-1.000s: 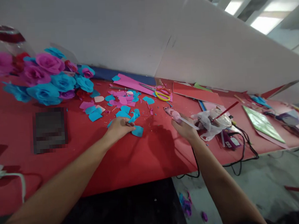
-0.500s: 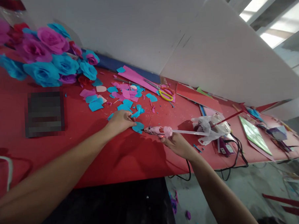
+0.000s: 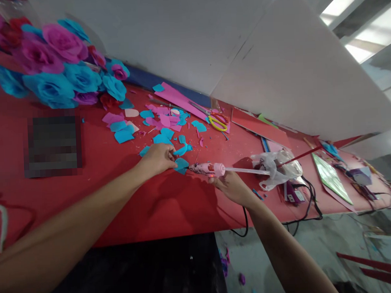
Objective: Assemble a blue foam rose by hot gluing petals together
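Pinched in my left hand (image 3: 157, 158) is a curled blue paper piece (image 3: 183, 150), its lower part hidden by the fingers. A flat blue paper petal (image 3: 181, 166) lies just below, at the fingertips; whether the fingers grip it too is unclear. My right hand (image 3: 234, 187) is wrapped round a pink hot glue gun (image 3: 205, 169), whose dark nozzle points left and meets the petal's right edge. From the gun's rear a long clear glue stick (image 3: 246, 172) sticks out to the right.
Paper roses (image 3: 55, 85) crowd the back left. Loose cut petals (image 3: 165, 120) and scissors (image 3: 217, 121) lie beyond my hands. To the right are a plastic bag (image 3: 276, 171), a purple box (image 3: 294, 194) and black cables (image 3: 312, 197). The red table's (image 3: 172, 216) front edge is near my body.
The curled blue piece above my left fingers has turned and spread slightly. The glue gun stays with its nozzle at the petal. The view has shifted a little.
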Tool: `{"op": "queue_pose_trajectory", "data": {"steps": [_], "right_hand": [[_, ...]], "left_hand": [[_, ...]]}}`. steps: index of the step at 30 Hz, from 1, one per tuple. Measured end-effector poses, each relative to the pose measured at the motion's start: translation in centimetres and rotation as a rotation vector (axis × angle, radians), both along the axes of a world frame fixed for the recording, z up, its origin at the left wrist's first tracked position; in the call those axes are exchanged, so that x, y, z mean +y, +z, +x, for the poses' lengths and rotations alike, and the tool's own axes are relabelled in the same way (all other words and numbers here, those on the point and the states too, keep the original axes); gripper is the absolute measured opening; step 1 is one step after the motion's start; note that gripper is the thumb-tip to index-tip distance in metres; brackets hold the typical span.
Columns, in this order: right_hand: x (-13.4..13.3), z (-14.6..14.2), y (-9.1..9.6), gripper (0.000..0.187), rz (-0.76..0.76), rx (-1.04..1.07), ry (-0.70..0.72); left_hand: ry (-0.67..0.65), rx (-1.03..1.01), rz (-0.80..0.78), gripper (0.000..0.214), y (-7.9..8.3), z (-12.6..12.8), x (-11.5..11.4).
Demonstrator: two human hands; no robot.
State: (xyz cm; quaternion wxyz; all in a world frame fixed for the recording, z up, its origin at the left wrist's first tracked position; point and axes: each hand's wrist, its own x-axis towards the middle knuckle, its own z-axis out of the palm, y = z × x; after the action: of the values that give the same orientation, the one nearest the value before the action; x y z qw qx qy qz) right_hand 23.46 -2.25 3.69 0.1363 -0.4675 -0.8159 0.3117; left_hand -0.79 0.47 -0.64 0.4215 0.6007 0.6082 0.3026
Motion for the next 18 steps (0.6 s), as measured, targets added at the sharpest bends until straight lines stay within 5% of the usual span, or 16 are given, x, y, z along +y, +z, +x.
{"op": "queue_pose_trajectory", "data": {"steps": [14, 18], "right_hand": [[0.9, 0.3, 0.0, 0.03, 0.085, -0.035, -0.109], [2.5, 1.8, -0.6, 0.028, 0.222, -0.29, -0.175]], "left_hand": [[-0.02, 0.009, 0.004, 0.021, -0.1, -0.1, -0.1], [0.008, -0.023, 0.015, 0.022, -0.6, -0.2, 0.1]]}}
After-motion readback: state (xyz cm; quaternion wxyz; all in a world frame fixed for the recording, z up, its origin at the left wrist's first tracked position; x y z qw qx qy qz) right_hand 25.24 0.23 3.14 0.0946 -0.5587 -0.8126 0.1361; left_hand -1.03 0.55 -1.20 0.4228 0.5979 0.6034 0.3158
